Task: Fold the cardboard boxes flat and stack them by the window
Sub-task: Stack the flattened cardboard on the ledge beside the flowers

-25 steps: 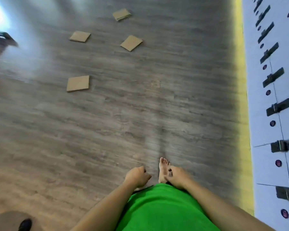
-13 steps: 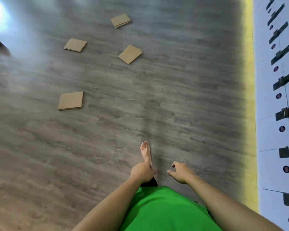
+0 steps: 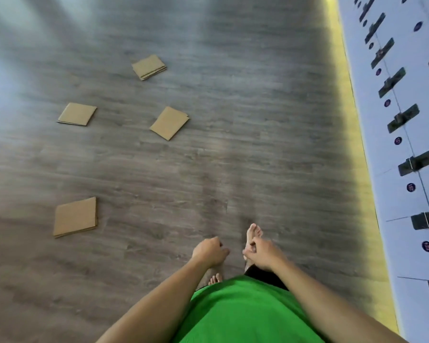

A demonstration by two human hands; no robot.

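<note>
**Cardboard flat on floor, hands empty**

Cardboard lies in four flattened lots, well apart: near lot (image 3: 75, 217), left lot (image 3: 77, 114), middle lot (image 3: 169, 123), far lot (image 3: 149, 67). Probably folded, not yet stacked. Left hand (image 3: 209, 252) and right hand (image 3: 264, 253) hang loosely curled, holding nothing, probably walking to collect. White panel (image 3: 404, 219) with black clips runs along the right. Nothing blocks the wood floor (image 3: 233, 157).

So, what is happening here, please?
A person in a green shirt walks barefoot over a wooden floor. Both hands, the left hand and the right hand, hold nothing; their fingers are loosely curled. Four flat cardboard pieces lie apart on the floor ahead, to the left: the nearest piece, two middle pieces and the far piece. No stack is gathered yet.
</note>
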